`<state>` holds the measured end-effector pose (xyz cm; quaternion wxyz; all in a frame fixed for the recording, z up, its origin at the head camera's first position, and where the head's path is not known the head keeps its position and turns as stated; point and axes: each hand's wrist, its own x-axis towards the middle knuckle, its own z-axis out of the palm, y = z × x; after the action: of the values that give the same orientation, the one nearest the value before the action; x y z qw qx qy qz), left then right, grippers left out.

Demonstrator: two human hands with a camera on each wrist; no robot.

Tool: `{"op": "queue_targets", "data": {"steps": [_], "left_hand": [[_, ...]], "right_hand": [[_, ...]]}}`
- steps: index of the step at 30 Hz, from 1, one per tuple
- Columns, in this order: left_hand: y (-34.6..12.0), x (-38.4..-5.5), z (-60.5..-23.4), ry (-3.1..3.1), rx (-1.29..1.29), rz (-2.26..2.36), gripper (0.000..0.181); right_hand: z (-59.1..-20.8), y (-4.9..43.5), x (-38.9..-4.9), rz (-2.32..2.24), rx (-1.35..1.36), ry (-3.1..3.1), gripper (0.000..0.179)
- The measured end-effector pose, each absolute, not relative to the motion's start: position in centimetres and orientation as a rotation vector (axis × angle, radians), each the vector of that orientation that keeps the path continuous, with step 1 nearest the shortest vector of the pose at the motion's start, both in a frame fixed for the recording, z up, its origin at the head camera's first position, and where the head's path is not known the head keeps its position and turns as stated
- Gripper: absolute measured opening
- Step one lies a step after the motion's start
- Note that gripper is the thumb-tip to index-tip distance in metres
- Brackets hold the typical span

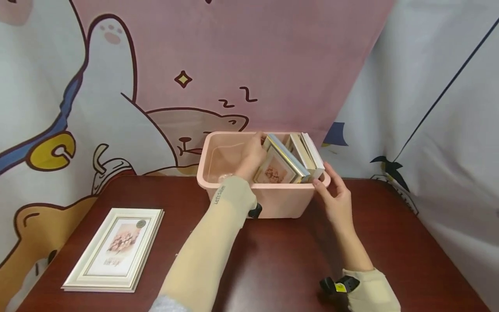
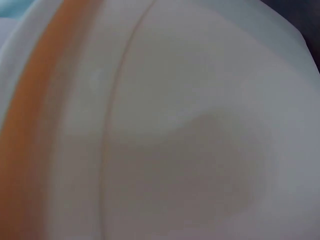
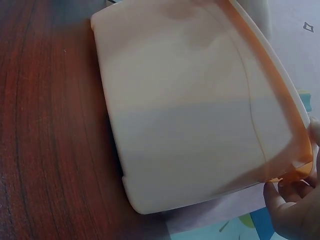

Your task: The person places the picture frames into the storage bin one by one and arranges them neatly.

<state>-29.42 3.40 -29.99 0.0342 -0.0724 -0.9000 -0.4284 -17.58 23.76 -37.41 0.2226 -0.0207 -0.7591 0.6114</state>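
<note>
A pink plastic bin (image 1: 273, 203) stands at the back of the table. My left hand (image 1: 252, 157) reaches inside and holds a picture frame (image 1: 273, 169) with a flower print by its upper left side; the frame leans at a slant. Some of the left fingers are hidden behind it. Right of it in the bin, white and cream frames (image 1: 305, 151) stand on edge. My right hand (image 1: 338, 201) grips the bin's right front corner, also seen in the right wrist view, where its fingers (image 3: 290, 197) are at the rim. Only the bin's pale wall (image 2: 165, 100) fills the left wrist view.
A white picture frame (image 1: 91, 277) with a flower print, seemingly stacked on another, lies flat at the left of the dark red wooden table (image 1: 273, 260). A cartoon-printed cloth (image 1: 304, 56) hangs close behind the bin and along the sides.
</note>
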Motion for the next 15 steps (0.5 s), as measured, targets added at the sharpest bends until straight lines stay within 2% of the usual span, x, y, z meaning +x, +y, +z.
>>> {"op": "queue_targets", "data": {"steps": [7, 15], "left_hand": [[4.5, -29.22, -30.24, -2.816, -0.281, -1.527, 0.071], [4.21, -28.89, -30.66, -2.903, -0.456, -1.766, 0.089]], "right_hand": [[-37.37, 23.63, -17.6, 1.697, -0.047, -2.081, 0.055], [-37.48, 23.66, -17.59, 1.702, -0.064, -2.088, 0.056]]}}
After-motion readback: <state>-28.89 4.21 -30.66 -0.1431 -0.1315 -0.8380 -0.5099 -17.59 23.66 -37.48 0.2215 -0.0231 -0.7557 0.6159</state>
